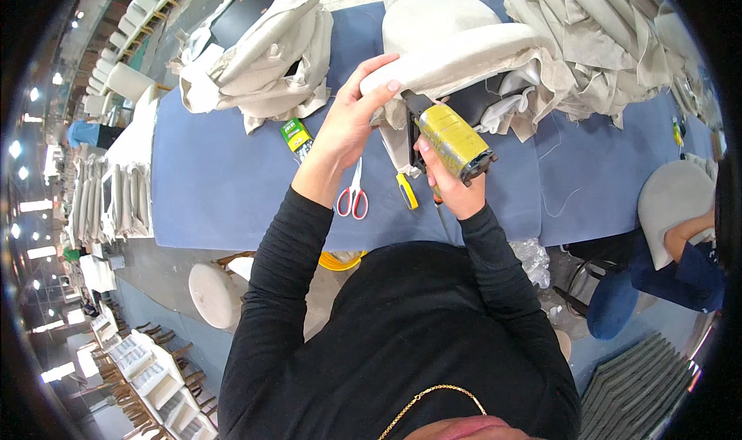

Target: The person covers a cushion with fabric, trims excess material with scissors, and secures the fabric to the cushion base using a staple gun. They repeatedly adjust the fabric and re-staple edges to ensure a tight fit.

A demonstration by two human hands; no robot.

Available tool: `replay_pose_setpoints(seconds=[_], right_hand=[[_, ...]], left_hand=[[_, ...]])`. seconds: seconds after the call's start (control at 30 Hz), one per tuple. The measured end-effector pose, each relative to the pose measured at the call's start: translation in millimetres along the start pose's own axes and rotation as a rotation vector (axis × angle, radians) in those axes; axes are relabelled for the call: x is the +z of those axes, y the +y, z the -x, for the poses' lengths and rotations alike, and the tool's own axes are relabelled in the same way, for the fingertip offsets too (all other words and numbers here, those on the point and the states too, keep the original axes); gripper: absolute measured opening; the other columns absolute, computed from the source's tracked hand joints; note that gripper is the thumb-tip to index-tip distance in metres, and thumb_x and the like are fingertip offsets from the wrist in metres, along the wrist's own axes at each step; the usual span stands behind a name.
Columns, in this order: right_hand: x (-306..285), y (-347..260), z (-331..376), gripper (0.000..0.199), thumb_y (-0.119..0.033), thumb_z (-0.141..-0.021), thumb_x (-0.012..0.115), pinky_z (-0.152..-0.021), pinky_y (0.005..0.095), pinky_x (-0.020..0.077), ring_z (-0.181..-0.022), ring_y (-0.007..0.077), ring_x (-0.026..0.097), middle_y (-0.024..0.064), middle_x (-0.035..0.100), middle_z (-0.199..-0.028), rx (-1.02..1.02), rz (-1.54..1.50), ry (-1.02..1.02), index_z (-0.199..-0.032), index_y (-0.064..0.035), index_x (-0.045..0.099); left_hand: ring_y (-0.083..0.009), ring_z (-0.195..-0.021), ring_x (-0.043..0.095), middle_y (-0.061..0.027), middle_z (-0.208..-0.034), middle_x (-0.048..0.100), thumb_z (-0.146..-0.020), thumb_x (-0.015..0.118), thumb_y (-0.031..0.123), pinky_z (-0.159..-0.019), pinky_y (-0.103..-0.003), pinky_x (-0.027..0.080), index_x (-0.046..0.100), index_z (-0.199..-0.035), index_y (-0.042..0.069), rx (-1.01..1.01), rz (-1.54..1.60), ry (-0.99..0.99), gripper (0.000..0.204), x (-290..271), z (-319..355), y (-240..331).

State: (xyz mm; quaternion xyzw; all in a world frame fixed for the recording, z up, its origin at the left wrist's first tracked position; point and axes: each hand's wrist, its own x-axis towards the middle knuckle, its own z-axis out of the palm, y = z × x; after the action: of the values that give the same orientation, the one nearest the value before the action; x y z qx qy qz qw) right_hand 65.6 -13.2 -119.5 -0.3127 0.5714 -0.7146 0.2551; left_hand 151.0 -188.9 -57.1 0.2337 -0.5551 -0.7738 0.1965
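Observation:
My right hand is wrapped round the handle of a yellow and black staple gun. The gun's nose meets the underside edge of a beige upholstered seat cushion, near its left end. My left hand grips that same end, with fingers over the fabric and the thumb near the gun's nose. Loose cover fabric hangs from the cushion's right underside, beside some white crumpled material. Red-handled scissors and a yellow-handled tool lie on the blue table just below my hands.
A green box lies left of my left forearm. Piles of beige covers stand at the far left and far right of the blue table. At right, another person's arm rests on a grey cushion.

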Motion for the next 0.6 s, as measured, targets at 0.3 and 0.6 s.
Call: replay_pose_setpoints(seconds=[0.3, 0.6], right_hand=[[-10, 2, 4, 0.04, -0.015, -0.104, 0.074, -0.054, 0.0248, 0.0446, -0.061, 0.0062, 0.053, 0.0047, 0.072, -0.099, 0.195, -0.024, -0.023, -0.14, -0.0016, 0.063], [-59, 69, 22, 0.028, -0.02, -0.098, 0.084, -0.049, 0.027, 0.0436, -0.052, 0.0069, 0.054, -0.0005, 0.067, -0.075, 0.15, 0.36, 0.027, -0.111, 0.0014, 0.073]], left_hand=[[-0.0174, -0.125, 0.062, -0.0087, -0.135, 0.067, -0.099, 0.081, 0.021, -0.106, -0.035, 0.052, 0.054, -0.15, 0.004, 0.364, -0.521, -0.033, 0.06, -25, -6, -12], [-0.0212, -0.128, 0.062, -0.0111, -0.141, 0.064, -0.095, 0.08, 0.017, -0.111, -0.037, 0.049, 0.052, -0.15, 0.006, 0.384, -0.659, -0.045, 0.063, -31, -7, -8]])
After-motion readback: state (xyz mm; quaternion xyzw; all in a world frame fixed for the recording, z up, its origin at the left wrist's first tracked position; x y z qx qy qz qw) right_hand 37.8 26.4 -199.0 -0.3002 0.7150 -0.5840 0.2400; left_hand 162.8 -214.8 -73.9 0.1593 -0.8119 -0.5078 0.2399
